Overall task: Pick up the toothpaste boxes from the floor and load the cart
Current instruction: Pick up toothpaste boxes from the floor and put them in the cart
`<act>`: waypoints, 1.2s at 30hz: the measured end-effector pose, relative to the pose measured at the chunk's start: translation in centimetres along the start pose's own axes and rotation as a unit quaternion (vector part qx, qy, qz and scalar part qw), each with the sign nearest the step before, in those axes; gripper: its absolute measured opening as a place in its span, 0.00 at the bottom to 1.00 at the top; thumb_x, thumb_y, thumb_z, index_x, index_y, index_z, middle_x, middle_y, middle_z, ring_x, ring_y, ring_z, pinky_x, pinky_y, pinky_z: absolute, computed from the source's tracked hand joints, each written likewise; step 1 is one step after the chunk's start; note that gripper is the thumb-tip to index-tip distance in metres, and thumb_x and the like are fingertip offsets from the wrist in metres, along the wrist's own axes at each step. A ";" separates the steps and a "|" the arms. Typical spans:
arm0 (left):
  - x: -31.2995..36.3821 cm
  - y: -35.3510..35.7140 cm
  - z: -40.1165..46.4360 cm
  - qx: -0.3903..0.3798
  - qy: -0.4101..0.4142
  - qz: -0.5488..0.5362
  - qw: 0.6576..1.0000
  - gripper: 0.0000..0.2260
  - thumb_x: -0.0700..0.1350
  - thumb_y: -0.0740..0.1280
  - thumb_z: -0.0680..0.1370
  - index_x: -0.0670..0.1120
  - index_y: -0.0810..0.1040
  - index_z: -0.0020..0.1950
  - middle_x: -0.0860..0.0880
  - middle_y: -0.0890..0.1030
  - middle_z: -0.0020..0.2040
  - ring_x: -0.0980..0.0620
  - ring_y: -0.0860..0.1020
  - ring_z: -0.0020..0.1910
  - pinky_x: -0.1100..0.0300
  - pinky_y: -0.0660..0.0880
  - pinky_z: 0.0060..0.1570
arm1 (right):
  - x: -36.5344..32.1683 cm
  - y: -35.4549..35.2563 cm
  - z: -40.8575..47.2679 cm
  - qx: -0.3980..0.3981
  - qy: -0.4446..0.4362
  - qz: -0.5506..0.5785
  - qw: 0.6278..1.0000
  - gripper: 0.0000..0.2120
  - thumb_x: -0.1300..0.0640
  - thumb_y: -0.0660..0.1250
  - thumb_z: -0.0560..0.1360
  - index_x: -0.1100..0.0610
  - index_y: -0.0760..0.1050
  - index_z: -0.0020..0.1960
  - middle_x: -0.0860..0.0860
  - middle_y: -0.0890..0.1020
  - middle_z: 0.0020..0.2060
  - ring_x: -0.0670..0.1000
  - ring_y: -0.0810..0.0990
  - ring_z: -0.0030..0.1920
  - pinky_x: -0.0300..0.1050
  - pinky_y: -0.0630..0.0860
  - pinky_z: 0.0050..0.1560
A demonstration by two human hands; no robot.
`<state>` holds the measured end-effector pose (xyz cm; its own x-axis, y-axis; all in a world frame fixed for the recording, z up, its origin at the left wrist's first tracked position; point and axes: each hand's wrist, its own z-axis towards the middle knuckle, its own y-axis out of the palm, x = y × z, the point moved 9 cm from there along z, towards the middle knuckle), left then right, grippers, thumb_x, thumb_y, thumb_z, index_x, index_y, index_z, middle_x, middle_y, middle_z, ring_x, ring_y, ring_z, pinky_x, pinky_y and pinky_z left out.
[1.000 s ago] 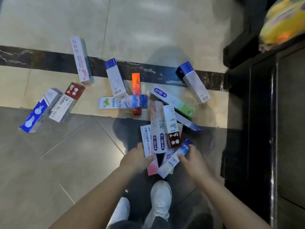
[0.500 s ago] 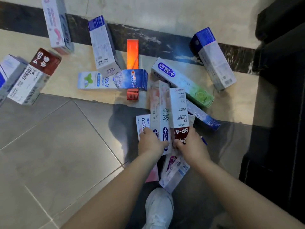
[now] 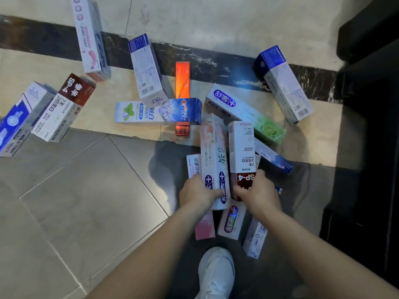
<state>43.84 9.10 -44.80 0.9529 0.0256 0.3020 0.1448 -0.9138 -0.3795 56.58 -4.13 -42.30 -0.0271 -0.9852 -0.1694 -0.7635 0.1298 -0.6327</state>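
head: both hands (image 3: 199, 192) (image 3: 258, 192) grip adjacent toothpaste boxes (image 3: 212, 152).

The toothpaste boxes (image 3: 213, 152) look like printed cardboard with a light sheen; the orange box (image 3: 182, 79) (glossier than most) gleams almost like foil. The floor (image 3: 82, 197) is polished tile, smooth and reflective, crossed by a dark marbled stone band (image 3: 43, 39). The shoe (image 3: 217, 270) looks like matt white fabric or leather.
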 end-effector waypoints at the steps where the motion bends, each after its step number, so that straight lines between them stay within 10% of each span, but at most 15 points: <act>1: -0.1 -0.4 -0.8 -0.008 0.000 -0.008 1.000 0.18 0.51 0.76 0.68 0.47 0.78 0.54 0.50 0.83 0.52 0.50 0.82 0.47 0.56 0.79 0.47 | 0.0 -0.7 -0.8 0.002 -0.003 0.005 1.000 0.24 0.51 0.71 0.70 0.58 0.67 0.60 0.55 0.79 0.53 0.58 0.78 0.52 0.46 0.73 0.45; 9: 0.7 -7.1 -13.7 -0.033 0.001 0.030 0.999 0.19 0.53 0.75 0.69 0.47 0.72 0.52 0.50 0.81 0.54 0.51 0.81 0.47 0.63 0.70 0.32 | -3.0 -10.0 -11.7 0.014 -0.050 0.052 0.997 0.20 0.55 0.73 0.68 0.56 0.68 0.55 0.52 0.80 0.49 0.55 0.78 0.47 0.47 0.75 0.45; 15: 4.0 -16.2 -26.6 0.002 0.048 -0.002 0.999 0.18 0.53 0.76 0.68 0.48 0.72 0.50 0.51 0.81 0.51 0.50 0.80 0.47 0.56 0.77 0.44 | -7.1 -19.2 -24.5 0.024 -0.079 0.067 0.994 0.23 0.59 0.72 0.70 0.59 0.69 0.62 0.48 0.74 0.46 0.48 0.71 0.44 0.27 0.64 0.28; 23: 7.4 -29.0 -46.9 0.054 0.135 -0.040 0.989 0.15 0.51 0.77 0.67 0.50 0.74 0.45 0.54 0.82 0.44 0.51 0.81 0.43 0.52 0.78 0.47 | -10.5 -29.2 -46.7 0.077 -0.098 0.118 0.985 0.22 0.56 0.73 0.64 0.53 0.73 0.57 0.51 0.82 0.47 0.54 0.80 0.48 0.49 0.77 0.49; 29: 6.2 -34.0 -59.5 0.087 0.192 -0.085 0.974 0.19 0.49 0.76 0.70 0.49 0.71 0.54 0.55 0.77 0.46 0.56 0.77 0.41 0.66 0.72 0.35 | -10.7 -32.2 -59.1 0.114 -0.134 0.146 0.974 0.20 0.51 0.74 0.67 0.51 0.74 0.56 0.47 0.82 0.48 0.50 0.80 0.48 0.44 0.75 0.47; 36: 0.7 -35.8 -68.8 0.140 0.239 -0.149 0.949 0.15 0.55 0.78 0.60 0.53 0.78 0.41 0.56 0.84 0.39 0.55 0.82 0.41 0.50 0.79 0.48 | -11.3 -33.0 -68.7 0.137 -0.229 0.171 0.948 0.14 0.54 0.75 0.66 0.47 0.77 0.50 0.44 0.82 0.42 0.46 0.80 0.44 0.42 0.73 0.45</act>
<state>21.03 13.98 29.17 0.6388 0.0180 0.7692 0.5180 -0.7492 -0.4127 37.73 -4.96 32.41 0.0877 -0.7356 -0.6717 -0.5627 0.5198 -0.6428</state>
